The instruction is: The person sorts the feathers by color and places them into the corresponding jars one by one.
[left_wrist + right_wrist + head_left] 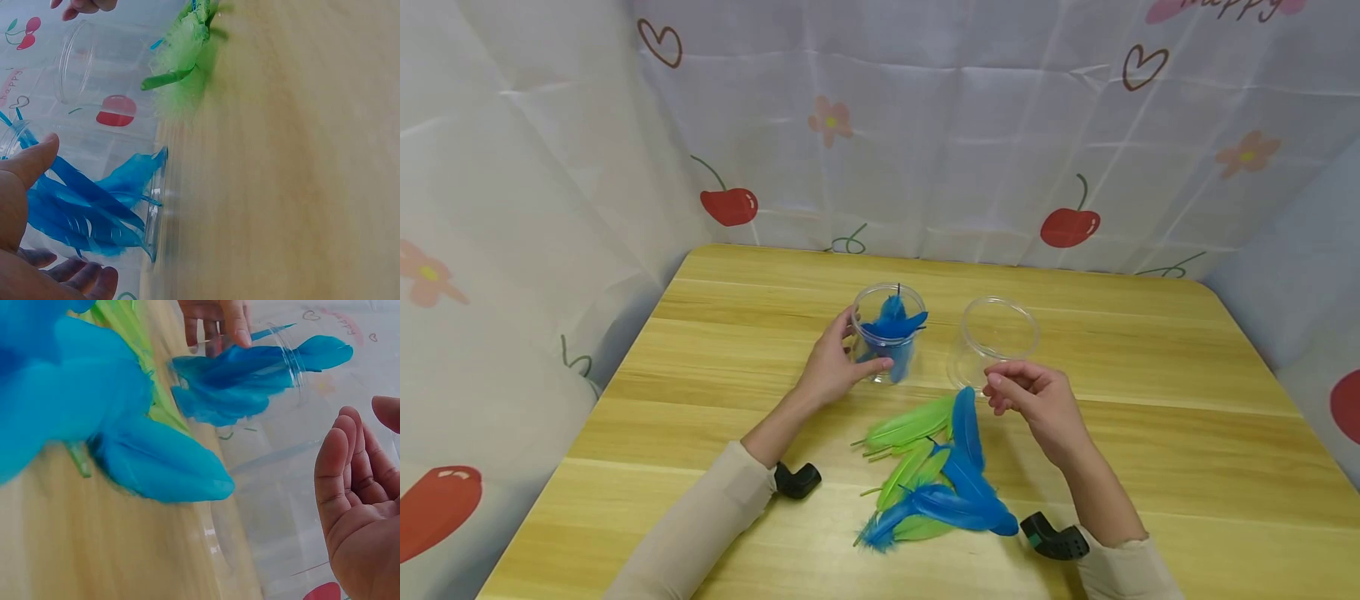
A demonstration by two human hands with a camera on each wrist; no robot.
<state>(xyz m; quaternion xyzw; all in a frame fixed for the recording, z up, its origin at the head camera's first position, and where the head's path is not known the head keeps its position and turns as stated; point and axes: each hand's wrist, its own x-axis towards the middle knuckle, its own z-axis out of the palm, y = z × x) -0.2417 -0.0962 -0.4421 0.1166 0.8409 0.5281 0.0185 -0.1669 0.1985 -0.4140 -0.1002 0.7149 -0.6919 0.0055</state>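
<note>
From the head camera, the left hand (833, 367) is wrapped around a clear plastic jar (889, 332) standing upright on the wooden table (1150, 350), fingers curled round its wall; blue feathers (892, 327) stick out of its open mouth. Just to its right stands a second, empty clear jar (994, 340), and the right hand (1037, 402) hovers in front of it with fingers loosely curled and nothing visibly between them. Nearer the person lies a loose pile of feathers (936, 467), green and blue mixed, overlapping one another. These feathers look almost weightless and soft, with a thin stiffer quill at one end; the quill is probably the best place to pinch one, since the vane would likely bend or fray, and a breath of air could shift them. The jars look light, smooth and thin-walled, so they could slide or tip unless steadied around the side. In the left wrist view, the thumb (28, 164) and fingertips (87, 278) press the jar's wall with the blue feathers (94, 200) packed inside, and a green feather (184, 65) lies beyond on the table. In the right wrist view, the right hand (359, 506) shows an empty palm with relaxed fingers beside the empty jar (275, 506), while large blurred blue feathers (156, 462) lie close to the lens.
</note>
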